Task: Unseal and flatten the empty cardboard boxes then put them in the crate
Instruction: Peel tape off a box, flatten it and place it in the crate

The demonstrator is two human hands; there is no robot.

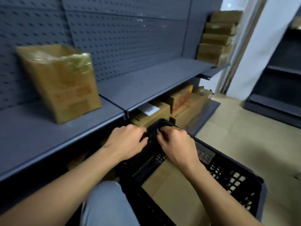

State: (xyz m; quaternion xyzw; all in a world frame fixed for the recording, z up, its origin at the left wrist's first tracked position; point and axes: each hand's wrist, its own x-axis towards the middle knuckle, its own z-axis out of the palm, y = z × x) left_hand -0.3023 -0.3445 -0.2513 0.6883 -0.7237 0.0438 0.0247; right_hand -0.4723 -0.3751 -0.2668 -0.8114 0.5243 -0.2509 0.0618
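Note:
A black perforated plastic crate point(228, 175) stands on the floor in front of me. Flattened brown cardboard point(172, 193) lies inside it. My left hand point(128, 141) and my right hand point(177, 145) both grip the crate's far rim, fingers curled over its edge, close together. A taped cardboard box point(63, 82) stands upright on the grey shelf to the left, apart from both hands. The view is blurred.
Grey shelving point(146, 82) with a pegboard back runs along the left. Cardboard boxes point(179, 103) sit on the bottom shelf behind the crate. A stack of boxes point(218, 36) stands at the shelf's far end. Another dark shelf unit point(280, 79) stands at right. My knee point(105, 203) is beside the crate.

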